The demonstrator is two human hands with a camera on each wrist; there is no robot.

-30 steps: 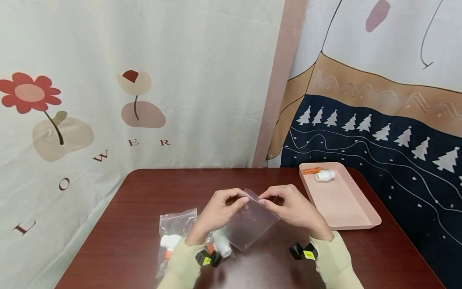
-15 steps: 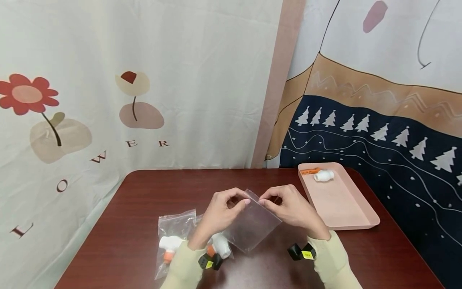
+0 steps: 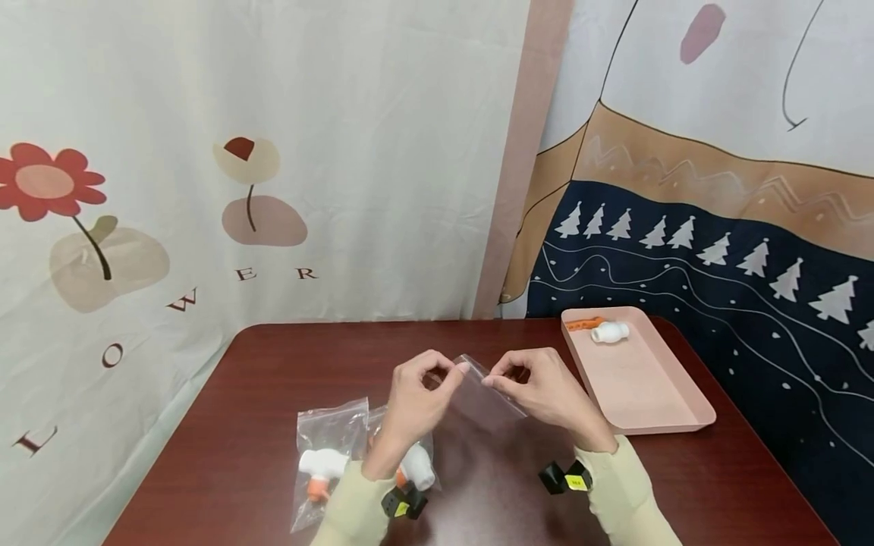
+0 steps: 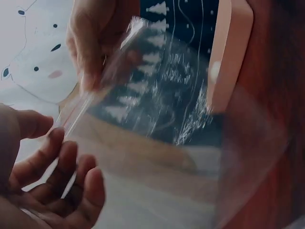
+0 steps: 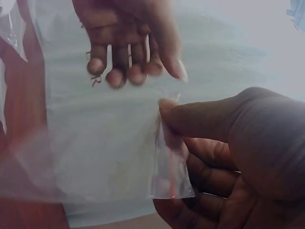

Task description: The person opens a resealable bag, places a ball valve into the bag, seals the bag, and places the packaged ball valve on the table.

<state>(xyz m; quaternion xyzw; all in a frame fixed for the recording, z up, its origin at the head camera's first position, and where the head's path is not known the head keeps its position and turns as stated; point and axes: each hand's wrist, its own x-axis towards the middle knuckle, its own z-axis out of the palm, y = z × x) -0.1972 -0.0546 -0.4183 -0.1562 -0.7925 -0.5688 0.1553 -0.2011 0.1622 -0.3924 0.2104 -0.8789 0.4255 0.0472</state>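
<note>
A clear zip-lock bag (image 3: pixel 501 396) hangs above the table, its zip strip toward the top. My right hand (image 3: pixel 549 387) pinches that strip between thumb and fingers; the right wrist view shows the thumb lying over the bag (image 5: pixel 107 157) near a red line. At the other end of the strip is my left hand (image 3: pixel 415 398). Its thumb and fingers (image 5: pixel 116 78) look parted and just off the bag's corner in the right wrist view. In the left wrist view the left hand (image 4: pixel 55 176) has spread, bent fingers beside the strip. Nothing shows inside this bag.
Two filled clear bags lie left: one holds a white T-shaped fitting (image 3: pixel 322 462) with an orange end, the other a similar white piece (image 3: pixel 418 466) partly behind my left wrist. A pink tray (image 3: pixel 642 394) at right holds a white fitting (image 3: pixel 610 332) and an orange part (image 3: pixel 583 324).
My left hand has drawn slightly left, and its fingers have come away from the strip. The bag has tipped, showing less of its face. My right hand keeps its pinch.
</note>
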